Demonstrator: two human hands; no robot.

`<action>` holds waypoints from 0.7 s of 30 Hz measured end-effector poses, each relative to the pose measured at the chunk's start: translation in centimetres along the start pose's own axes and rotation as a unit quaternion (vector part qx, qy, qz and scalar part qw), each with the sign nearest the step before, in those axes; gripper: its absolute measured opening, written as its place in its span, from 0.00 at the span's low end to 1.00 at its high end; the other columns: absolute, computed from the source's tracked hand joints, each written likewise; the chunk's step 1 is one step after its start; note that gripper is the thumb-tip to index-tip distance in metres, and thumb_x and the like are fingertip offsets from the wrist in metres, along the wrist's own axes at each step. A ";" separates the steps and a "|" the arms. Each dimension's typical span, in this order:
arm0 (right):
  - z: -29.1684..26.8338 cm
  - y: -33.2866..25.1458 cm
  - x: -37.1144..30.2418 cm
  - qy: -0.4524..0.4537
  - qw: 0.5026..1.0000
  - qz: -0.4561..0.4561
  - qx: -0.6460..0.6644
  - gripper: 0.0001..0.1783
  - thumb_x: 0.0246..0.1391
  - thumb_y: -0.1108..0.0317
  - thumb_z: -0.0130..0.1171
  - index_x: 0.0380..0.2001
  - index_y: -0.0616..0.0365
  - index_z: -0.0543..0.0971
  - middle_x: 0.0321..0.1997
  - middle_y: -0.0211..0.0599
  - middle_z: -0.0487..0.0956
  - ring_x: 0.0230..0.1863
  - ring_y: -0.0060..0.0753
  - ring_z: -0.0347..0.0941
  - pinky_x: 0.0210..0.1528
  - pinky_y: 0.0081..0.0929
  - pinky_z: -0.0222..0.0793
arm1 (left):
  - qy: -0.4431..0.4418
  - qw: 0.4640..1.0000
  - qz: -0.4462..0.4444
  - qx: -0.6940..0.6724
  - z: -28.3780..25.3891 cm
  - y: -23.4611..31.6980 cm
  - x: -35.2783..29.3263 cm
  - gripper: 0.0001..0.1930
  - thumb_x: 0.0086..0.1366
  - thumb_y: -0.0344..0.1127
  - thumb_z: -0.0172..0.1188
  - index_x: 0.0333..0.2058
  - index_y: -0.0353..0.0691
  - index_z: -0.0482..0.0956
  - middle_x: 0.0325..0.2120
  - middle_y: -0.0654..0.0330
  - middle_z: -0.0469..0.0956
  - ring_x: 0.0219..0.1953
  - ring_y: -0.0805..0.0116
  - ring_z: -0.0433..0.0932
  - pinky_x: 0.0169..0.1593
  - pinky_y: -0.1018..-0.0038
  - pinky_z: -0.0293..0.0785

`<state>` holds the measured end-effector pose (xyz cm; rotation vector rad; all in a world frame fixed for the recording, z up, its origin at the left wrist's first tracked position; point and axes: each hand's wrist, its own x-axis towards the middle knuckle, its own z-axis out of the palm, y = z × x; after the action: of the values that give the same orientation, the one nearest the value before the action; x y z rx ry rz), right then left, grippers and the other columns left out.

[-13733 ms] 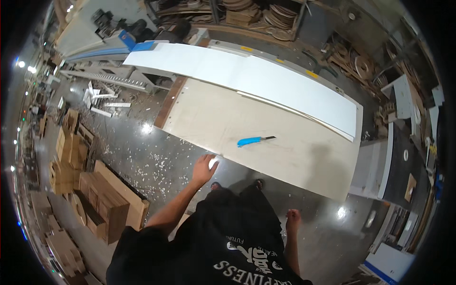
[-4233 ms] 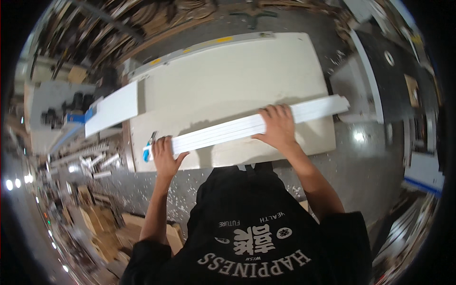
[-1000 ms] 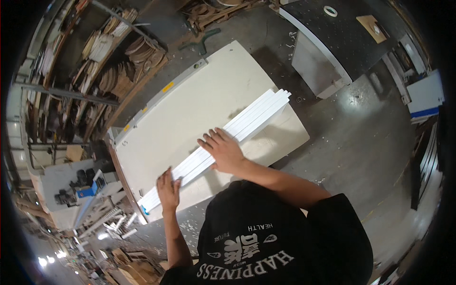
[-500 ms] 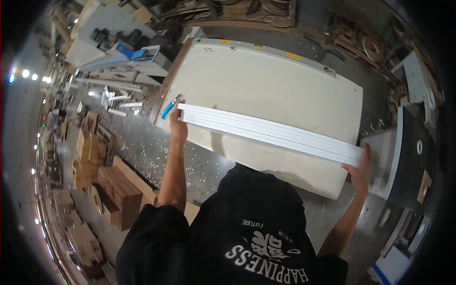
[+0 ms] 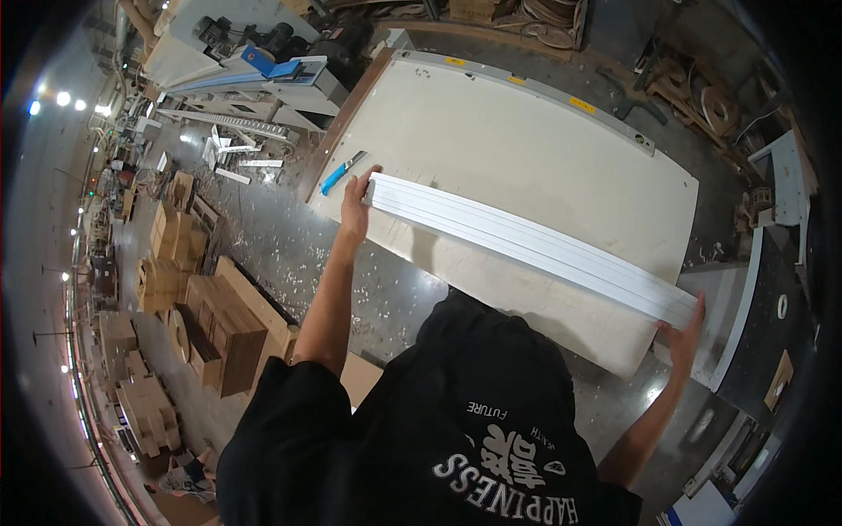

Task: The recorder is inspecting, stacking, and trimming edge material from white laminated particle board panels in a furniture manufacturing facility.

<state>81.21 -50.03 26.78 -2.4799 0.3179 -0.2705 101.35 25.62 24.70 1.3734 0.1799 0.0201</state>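
A bundle of long, narrow white strips (image 5: 526, 241) spans slantwise over the near half of a pale worktable (image 5: 526, 131), its right end closer to me. My left hand (image 5: 355, 206) grips the left end, with the thumb and fingers around it. At the other end, my right hand (image 5: 686, 331) is closed on the strips. Whether the bundle touches the tabletop or is held just above it, I cannot tell. A utility knife with a blue handle (image 5: 335, 180) lies on the table just left of my left hand, its blade pointing away.
A metal spirit level (image 5: 548, 95) runs along the table's far edge. Machinery with a blue part (image 5: 272, 66) stands far left. Wooden cabinet pieces (image 5: 224, 337) and cardboard stacks are on the floor at left, among white scraps. A dark-topped bench (image 5: 772, 316) is at right.
The view has shifted, so the table, knife and both hands appear farther right. Both hands keep hold of the strips, which slant slightly more in the picture.
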 end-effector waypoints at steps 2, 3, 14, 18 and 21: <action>-0.6 1.1 0.5 -0.030 0.999 -0.013 0.019 0.63 0.42 0.62 0.81 0.79 0.57 0.57 0.80 0.52 0.61 0.80 0.54 0.55 0.80 0.45 0.52 | 0.004 0.985 0.064 0.160 -0.5 1.5 0.8 0.35 0.82 0.56 0.39 0.72 0.31 0.66 0.75 0.46 0.63 0.80 0.51 0.53 0.81 0.58 0.44; -0.8 1.7 1.0 -0.058 0.997 -0.027 0.038 0.55 0.51 0.61 0.78 0.78 0.57 0.60 0.81 0.49 0.60 0.81 0.52 0.54 0.80 0.45 0.51 | 0.005 0.941 0.127 0.315 -0.6 2.6 1.4 0.35 0.83 0.56 0.39 0.73 0.33 0.65 0.75 0.47 0.63 0.80 0.49 0.51 0.81 0.57 0.41; 1.0 6.5 4.2 -0.012 0.984 0.134 0.117 0.33 0.79 0.46 0.44 0.71 0.62 0.71 0.74 0.44 0.72 0.76 0.42 0.65 0.78 0.35 0.54 | -0.158 0.924 0.068 0.340 0.0 0.5 5.7 0.32 0.85 0.50 0.34 0.77 0.33 0.55 0.78 0.50 0.58 0.80 0.58 0.53 0.81 0.63 0.46; 0.1 3.0 4.4 -0.035 0.937 0.203 0.282 0.39 0.79 0.39 0.34 0.70 0.63 0.73 0.74 0.44 0.73 0.78 0.43 0.62 0.79 0.37 0.52 | -0.200 0.943 0.038 0.263 0.6 2.1 5.3 0.35 0.85 0.54 0.30 0.78 0.34 0.54 0.77 0.48 0.59 0.80 0.55 0.52 0.82 0.60 0.42; 0.1 2.0 4.2 -0.038 0.926 0.204 0.316 0.43 0.78 0.34 0.32 0.69 0.63 0.74 0.74 0.45 0.73 0.78 0.43 0.62 0.80 0.38 0.51 | -0.215 0.949 0.009 0.229 0.6 2.4 6.0 0.35 0.85 0.55 0.29 0.77 0.34 0.55 0.76 0.47 0.62 0.79 0.53 0.55 0.81 0.59 0.44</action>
<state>84.86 -52.74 26.03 -1.7336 0.5982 -0.0781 107.60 26.26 26.44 1.8055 -0.2084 -0.3224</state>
